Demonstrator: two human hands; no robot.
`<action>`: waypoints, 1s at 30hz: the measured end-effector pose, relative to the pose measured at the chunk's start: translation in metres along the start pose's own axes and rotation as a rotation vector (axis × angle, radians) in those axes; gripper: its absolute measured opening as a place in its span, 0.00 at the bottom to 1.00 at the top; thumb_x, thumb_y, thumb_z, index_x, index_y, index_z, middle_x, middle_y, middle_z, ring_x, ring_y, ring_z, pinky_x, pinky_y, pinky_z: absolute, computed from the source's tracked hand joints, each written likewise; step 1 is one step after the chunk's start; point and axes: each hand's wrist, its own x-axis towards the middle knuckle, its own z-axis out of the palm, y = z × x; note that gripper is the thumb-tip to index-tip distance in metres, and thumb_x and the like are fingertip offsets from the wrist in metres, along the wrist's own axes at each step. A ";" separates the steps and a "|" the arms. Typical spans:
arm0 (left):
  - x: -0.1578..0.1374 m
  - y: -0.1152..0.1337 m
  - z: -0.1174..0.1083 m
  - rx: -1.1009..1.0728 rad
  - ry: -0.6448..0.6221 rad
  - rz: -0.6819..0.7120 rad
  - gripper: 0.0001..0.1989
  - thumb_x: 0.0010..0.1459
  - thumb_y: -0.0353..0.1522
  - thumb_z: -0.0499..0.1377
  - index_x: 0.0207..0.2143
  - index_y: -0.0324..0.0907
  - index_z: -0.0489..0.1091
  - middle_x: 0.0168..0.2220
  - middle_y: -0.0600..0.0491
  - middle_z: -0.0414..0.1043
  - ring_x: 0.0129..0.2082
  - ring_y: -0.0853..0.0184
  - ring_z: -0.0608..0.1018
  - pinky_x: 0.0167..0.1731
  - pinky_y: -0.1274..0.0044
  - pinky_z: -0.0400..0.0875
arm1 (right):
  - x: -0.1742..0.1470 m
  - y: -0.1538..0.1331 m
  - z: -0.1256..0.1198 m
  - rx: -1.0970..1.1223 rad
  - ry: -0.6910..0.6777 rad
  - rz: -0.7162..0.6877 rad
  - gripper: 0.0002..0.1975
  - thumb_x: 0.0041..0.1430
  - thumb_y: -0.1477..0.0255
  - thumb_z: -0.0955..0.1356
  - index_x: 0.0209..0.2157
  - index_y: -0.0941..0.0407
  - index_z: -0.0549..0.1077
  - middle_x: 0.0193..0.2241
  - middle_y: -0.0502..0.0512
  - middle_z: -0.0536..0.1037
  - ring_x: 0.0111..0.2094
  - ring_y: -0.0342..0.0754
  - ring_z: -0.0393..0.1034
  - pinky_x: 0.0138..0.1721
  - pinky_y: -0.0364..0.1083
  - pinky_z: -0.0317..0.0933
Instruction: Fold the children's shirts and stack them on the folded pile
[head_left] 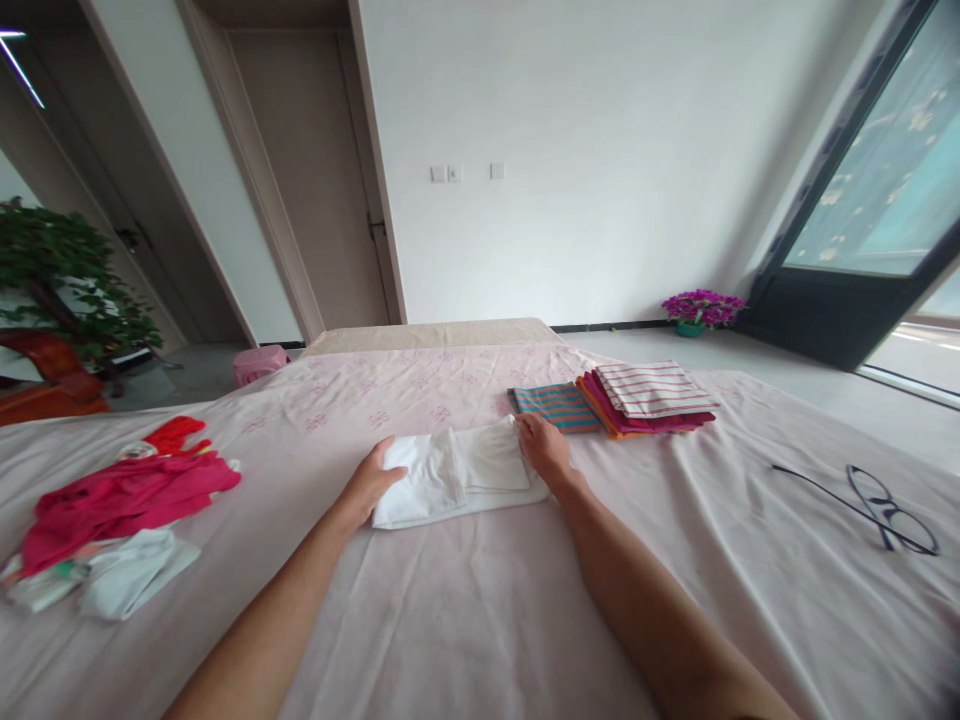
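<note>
Cloth (427, 485), white and folded in layers, lies flat on the pale sheet (450, 610) between both hands. The left hand (373, 483) has its grip closed on the left end, thumb above, while the right hand (545, 446) pinches the far right corner; holding opposite ends probably keeps the layers taut and squared. A folded stack (649, 393) and a blue-and-orange striped cloth (557, 407) sit together just beyond the right hand, perhaps to keep neat pieces apart from the loose heap (135, 502) at the left. Glasses (887, 515) lie well to the right, seemingly out of the hands' way.
</note>
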 end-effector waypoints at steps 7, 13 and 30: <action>0.001 -0.019 -0.067 -0.006 0.032 0.019 0.35 0.48 0.32 0.62 0.60 0.39 0.63 0.53 0.45 0.74 0.46 0.61 0.79 0.44 0.74 0.73 | 0.005 0.011 0.004 0.110 -0.023 0.044 0.17 0.65 0.66 0.58 0.47 0.50 0.76 0.44 0.52 0.80 0.44 0.48 0.73 0.41 0.42 0.60; 0.016 -0.047 -0.119 0.523 0.107 0.003 0.27 0.49 0.33 0.59 0.54 0.42 0.70 0.49 0.47 0.76 0.48 0.57 0.78 0.49 0.71 0.71 | 0.001 0.005 0.009 0.062 -0.014 0.018 0.17 0.64 0.66 0.59 0.46 0.48 0.77 0.47 0.51 0.79 0.48 0.51 0.71 0.45 0.45 0.61; -0.014 -0.034 -0.009 1.160 0.062 0.495 0.28 0.66 0.41 0.47 0.65 0.39 0.57 0.67 0.41 0.56 0.66 0.53 0.58 0.61 0.59 0.54 | 0.002 0.008 0.014 0.000 -0.035 -0.041 0.17 0.65 0.67 0.59 0.47 0.49 0.76 0.48 0.51 0.79 0.50 0.51 0.71 0.47 0.45 0.61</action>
